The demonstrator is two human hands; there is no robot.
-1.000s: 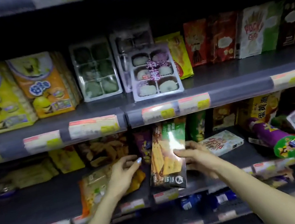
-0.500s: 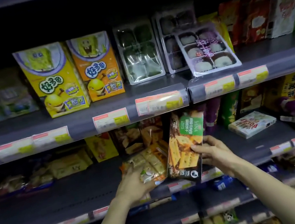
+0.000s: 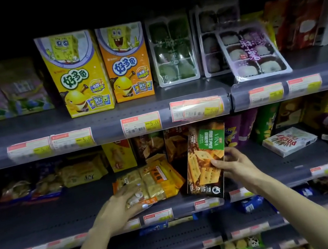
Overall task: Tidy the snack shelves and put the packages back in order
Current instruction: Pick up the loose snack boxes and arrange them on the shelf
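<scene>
Top shelf lost in dark; right hand point(image 3: 237, 164) grips upright cracker box point(image 3: 205, 161) at shelf edge point(image 3: 174, 211), left hand point(image 3: 118, 205) flat on biscuit bag point(image 3: 151, 181).

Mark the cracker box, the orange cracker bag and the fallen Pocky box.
cracker box point(image 3: 205, 161), head view, middle of its front panel
orange cracker bag point(image 3: 157, 180), head view, clear front above the left hand
Pocky box point(image 3: 288, 140), head view, top face

Cracker box point(image 3: 205, 161): brown, green label, upright and tilted, lower edge at middle shelf point(image 3: 64, 212) front. Orange biscuit bag point(image 3: 153, 181): lying flat just left of it, touching.
</scene>
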